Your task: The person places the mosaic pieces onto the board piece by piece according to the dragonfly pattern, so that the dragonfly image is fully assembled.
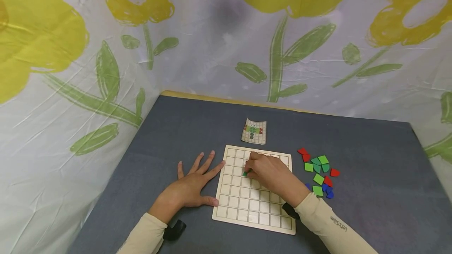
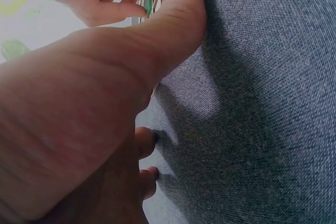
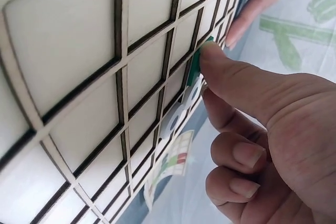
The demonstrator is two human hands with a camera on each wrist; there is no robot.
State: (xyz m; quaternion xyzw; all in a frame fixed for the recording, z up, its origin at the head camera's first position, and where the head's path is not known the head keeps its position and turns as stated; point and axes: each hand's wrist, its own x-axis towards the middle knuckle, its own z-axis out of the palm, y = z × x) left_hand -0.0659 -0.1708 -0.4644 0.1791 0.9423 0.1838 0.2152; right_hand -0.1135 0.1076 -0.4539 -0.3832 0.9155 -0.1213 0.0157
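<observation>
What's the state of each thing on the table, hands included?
Left hand: fingers spread, touching board's left edge.
Right hand: pinching green piece.
Green piece: held at the board; seated or not, can't tell.
Board: lying flat, most visible cells unfilled.
White pieces: two, on the board.
Card: beyond the board, slightly curled.
Loose pieces: scattered right of the board.

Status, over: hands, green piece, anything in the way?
Right hand pinches green piece at grid board. Left hand spread, touching board's left edge. Two eye pieces close by green piece; no obstruction seen.
</observation>
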